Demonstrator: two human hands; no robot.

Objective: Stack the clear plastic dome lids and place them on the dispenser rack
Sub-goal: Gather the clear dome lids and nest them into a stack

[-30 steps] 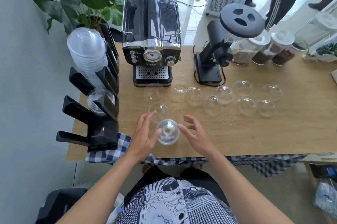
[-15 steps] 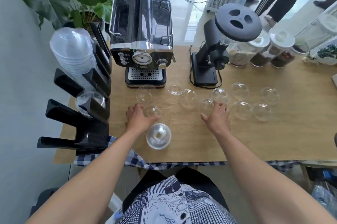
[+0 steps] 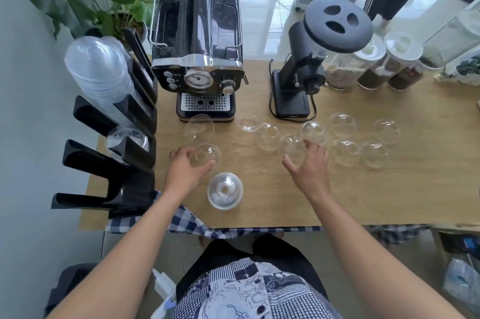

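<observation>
On table, left hand (image 3: 185,171) cups a dome lid (image 3: 206,156); right hand (image 3: 309,168) splayed over another lid (image 3: 292,146).

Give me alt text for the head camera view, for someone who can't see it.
A person's left hand cups a clear dome lid while the right hand reaches, fingers spread, toward another lid among loose ones on a wooden table. A small lid stack sits near the front edge, a black dispenser rack at left.
</observation>
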